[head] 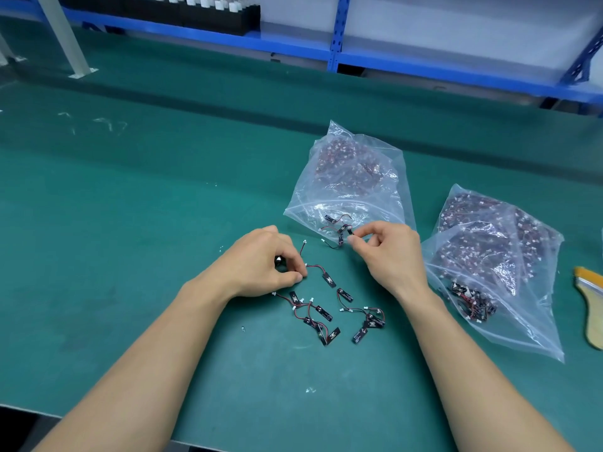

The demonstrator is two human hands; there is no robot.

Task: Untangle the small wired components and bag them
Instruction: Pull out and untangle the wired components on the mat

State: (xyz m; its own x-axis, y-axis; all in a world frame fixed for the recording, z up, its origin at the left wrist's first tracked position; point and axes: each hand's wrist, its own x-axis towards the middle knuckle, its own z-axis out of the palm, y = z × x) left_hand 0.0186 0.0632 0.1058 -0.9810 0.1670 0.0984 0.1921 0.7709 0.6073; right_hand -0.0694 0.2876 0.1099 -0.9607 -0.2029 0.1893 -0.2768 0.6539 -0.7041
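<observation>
Several small black strip components with red-black wires and white plugs (326,313) lie loose on the green mat between my forearms. My left hand (261,261) curls its fingers round a small dark object, beside a wired component (321,275). My right hand (388,252) pinches a black component (349,238) at the open mouth of a clear plastic bag (352,181). A few components lie just inside that mouth, and smaller packed bags of them fill its far end.
A second clear bag (499,259) full of components lies right of my right hand. A yellow-handled brush (592,305) sits at the right edge. Blue shelving (332,50) runs along the back. The mat's front edge is near my elbows.
</observation>
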